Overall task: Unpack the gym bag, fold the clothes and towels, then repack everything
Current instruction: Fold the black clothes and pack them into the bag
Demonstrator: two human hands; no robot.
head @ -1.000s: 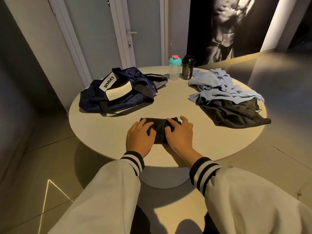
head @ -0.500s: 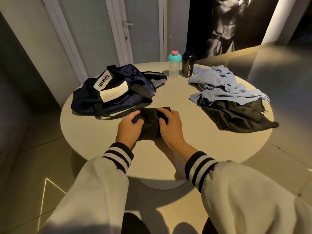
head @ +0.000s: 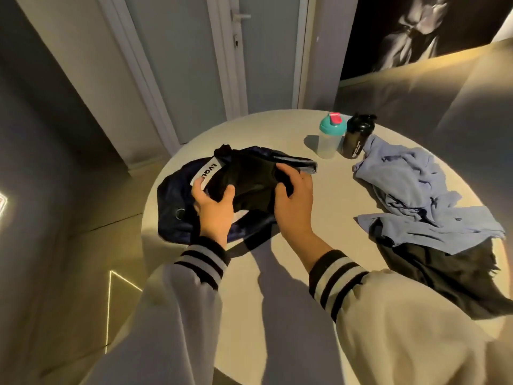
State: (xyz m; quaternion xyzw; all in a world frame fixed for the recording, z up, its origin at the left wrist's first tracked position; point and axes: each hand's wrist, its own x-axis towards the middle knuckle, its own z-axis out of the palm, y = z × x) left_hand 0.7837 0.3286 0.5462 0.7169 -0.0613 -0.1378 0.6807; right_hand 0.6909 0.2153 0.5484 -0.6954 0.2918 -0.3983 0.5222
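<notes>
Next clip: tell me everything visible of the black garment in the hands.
The black garment is a small folded bundle of soft, matte dark cloth, details lost in shadow. The left hand grips its left end and the right hand its right end, holding it over the navy gym bag; whether it touches the bag cannot be told.

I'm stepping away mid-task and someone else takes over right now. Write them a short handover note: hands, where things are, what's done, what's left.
Left hand and right hand: both grip the folded black garment, held over the navy gym bag on the round table.
Done: that garment is folded; not yet in the bag.
Left: pack it; fold the crumpled light blue clothes and the loose black garment partly under them, on the table's right; pack those, plus the teal-lidded shaker and black shaker at the far edge.
</notes>
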